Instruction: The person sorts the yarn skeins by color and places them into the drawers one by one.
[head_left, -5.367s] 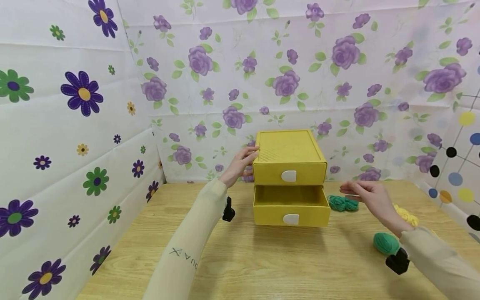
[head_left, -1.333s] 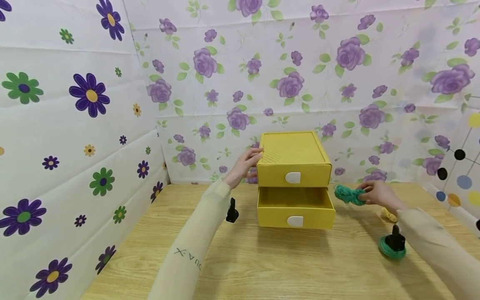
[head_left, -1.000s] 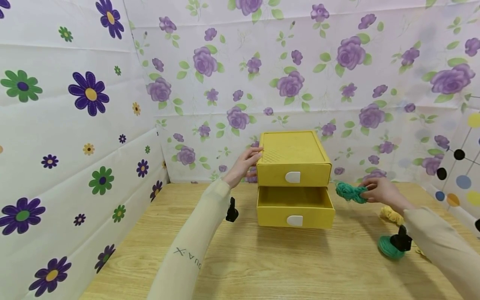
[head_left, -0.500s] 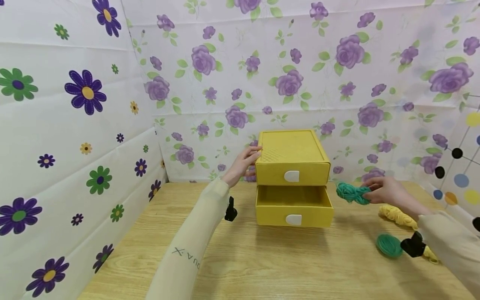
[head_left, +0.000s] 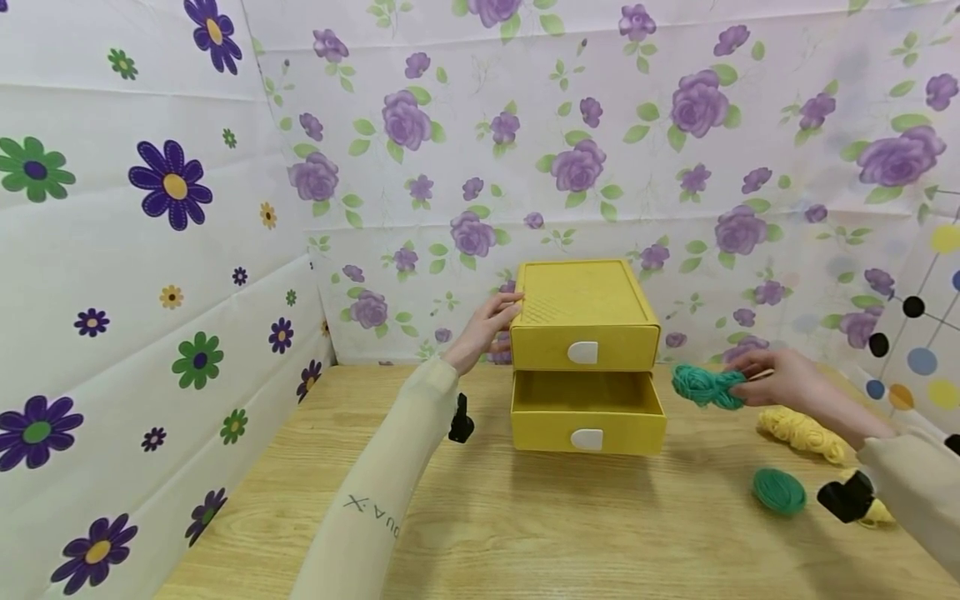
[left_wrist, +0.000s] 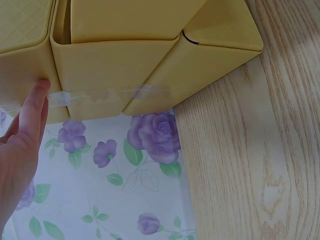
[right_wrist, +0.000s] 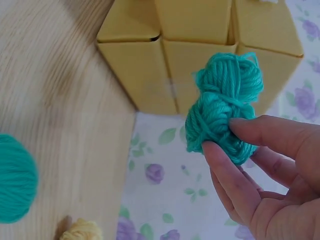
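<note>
Between thumb and fingers, my right hand [head_left: 798,387] pinches one end of a teal-green skein of yarn [head_left: 705,386], tied at its middle. The skein [right_wrist: 225,107] is raised beside the right side of a yellow two-drawer box [head_left: 588,296]. The box's lower drawer [head_left: 588,433] is pulled out, and the visible part of its inside is bare; the upper drawer is closed. At the box's upper left side, my left hand [head_left: 480,333] touches the wall with extended fingers. One fingertip [left_wrist: 44,86] presses the yellow side in the left wrist view.
A green ball of yarn [head_left: 778,491] lies on the wooden table [head_left: 465,517], right of the box. Behind it is a yellow skein [head_left: 802,433], and more yellow yarn [head_left: 877,512] shows partly under the right sleeve. Flowered cloth walls [head_left: 420,292] stand behind and left.
The right hand has taken the green skein from the table and lifted it. Lately hand and skein shift slightly right, uncovering more yellow yarn. The left hand stays at the box.
</note>
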